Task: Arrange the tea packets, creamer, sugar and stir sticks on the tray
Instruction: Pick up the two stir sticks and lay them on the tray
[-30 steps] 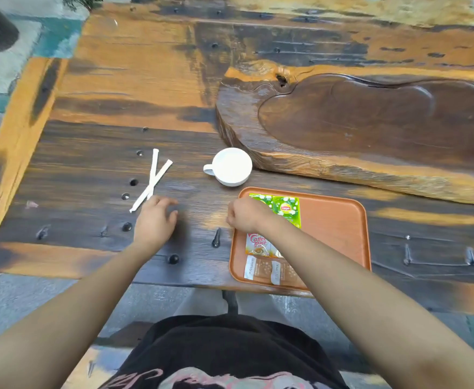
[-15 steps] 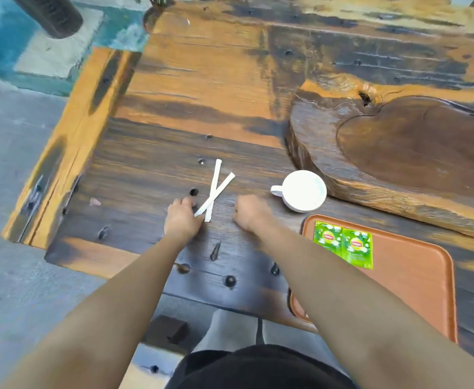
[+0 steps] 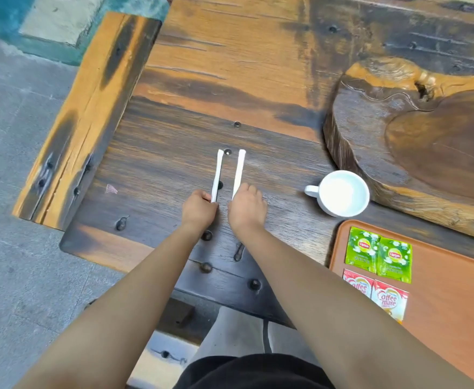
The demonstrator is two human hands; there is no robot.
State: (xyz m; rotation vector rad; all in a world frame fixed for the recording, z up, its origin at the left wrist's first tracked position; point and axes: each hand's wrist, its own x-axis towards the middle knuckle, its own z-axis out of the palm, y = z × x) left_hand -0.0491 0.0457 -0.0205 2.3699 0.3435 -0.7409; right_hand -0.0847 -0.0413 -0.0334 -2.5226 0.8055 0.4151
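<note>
Two white paper-wrapped stir sticks lie side by side on the dark wooden table. My left hand (image 3: 199, 210) grips the near end of the left stir stick (image 3: 217, 175). My right hand (image 3: 246, 207) grips the near end of the right stir stick (image 3: 239, 172). The orange tray (image 3: 452, 299) sits at the lower right. On it lie two green Lipton tea packets (image 3: 379, 256) and, just nearer to me, two red-and-white creamer packets (image 3: 376, 296). My right forearm hides the tray's near-left part.
A white cup (image 3: 342, 193) stands between the sticks and the tray. A thick carved wooden slab (image 3: 370, 130) fills the far right. The table's left edge (image 3: 61, 242) drops to a grey floor; metal studs dot the planks.
The two sticks, crossed before, now lie apart and parallel, one held in each hand. My right hand has come off the tray over to the sticks. The view has swung left.
</note>
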